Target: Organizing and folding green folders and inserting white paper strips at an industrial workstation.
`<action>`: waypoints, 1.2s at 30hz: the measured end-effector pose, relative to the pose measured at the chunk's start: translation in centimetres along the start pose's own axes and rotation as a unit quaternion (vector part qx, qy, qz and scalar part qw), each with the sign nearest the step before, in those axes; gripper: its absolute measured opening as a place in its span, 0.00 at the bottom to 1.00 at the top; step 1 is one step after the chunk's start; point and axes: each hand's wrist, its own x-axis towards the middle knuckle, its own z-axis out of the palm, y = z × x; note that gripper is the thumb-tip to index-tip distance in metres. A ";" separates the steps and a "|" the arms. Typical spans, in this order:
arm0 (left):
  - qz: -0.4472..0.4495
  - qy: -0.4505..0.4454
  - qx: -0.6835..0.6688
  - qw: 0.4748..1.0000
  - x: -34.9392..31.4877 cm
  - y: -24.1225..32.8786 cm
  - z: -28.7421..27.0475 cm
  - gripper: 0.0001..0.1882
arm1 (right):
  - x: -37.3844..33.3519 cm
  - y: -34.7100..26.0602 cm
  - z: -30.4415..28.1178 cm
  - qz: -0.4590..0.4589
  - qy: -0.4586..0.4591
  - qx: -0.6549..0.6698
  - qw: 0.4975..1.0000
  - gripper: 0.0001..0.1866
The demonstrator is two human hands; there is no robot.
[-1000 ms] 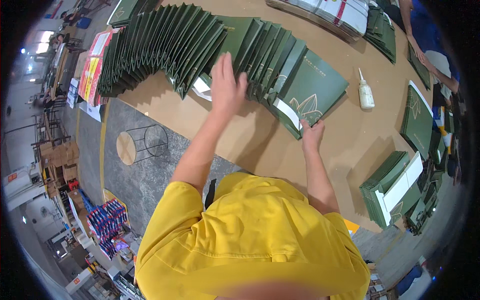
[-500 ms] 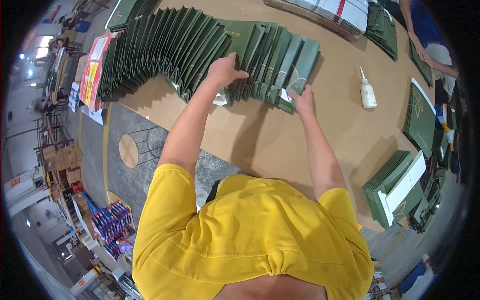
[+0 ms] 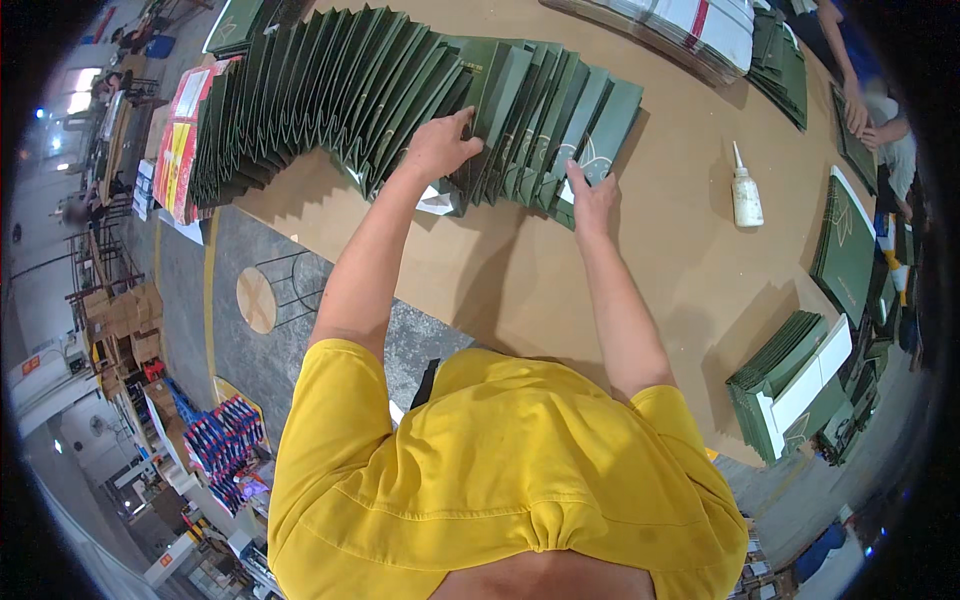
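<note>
A long row of dark green folded paper bags [image 3: 330, 90] stands packed side by side like a fan across the table, curving toward the left. My left hand [image 3: 440, 148] rests at the middle of the row, thumb and index finger apart, against a bag with gold print. At the row's right end, my right hand [image 3: 594, 205] touches the lower edge of the last lighter green bags [image 3: 605, 120], thumb and index finger spread. Neither hand shows a bag gripped between its fingers. White inner flaps [image 3: 437, 203] peek out at the bags' lower edge.
A white glue bottle [image 3: 746, 195] stands on the brown tabletop [image 3: 670, 250] to the right. More green bags [image 3: 785, 365] are stacked at the right edge. A wrapped bundle [image 3: 670, 25] lies at the back. Another person's hands [image 3: 862, 120] work at far right. A round stool [image 3: 257, 300] stands left.
My right hand has shifted slightly left along the end bags, its thumb lifting away from the index finger. My left hand stays at nearly the same place, with its thumb a little nearer the index finger.
</note>
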 end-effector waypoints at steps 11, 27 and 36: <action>0.017 0.026 0.006 1.000 0.4 -0.4 1.0 0.32 | -0.5 -1.9 0.0 -0.181 0.184 -0.317 0.913 0.43; 0.000 0.013 0.012 1.000 -0.6 0.4 0.5 0.31 | -0.1 -6.4 8.3 -0.186 0.051 -0.256 0.947 0.49; 0.012 0.075 0.065 0.995 -0.6 0.0 3.9 0.32 | 0.6 -4.1 8.1 -0.160 0.049 -0.291 0.942 0.49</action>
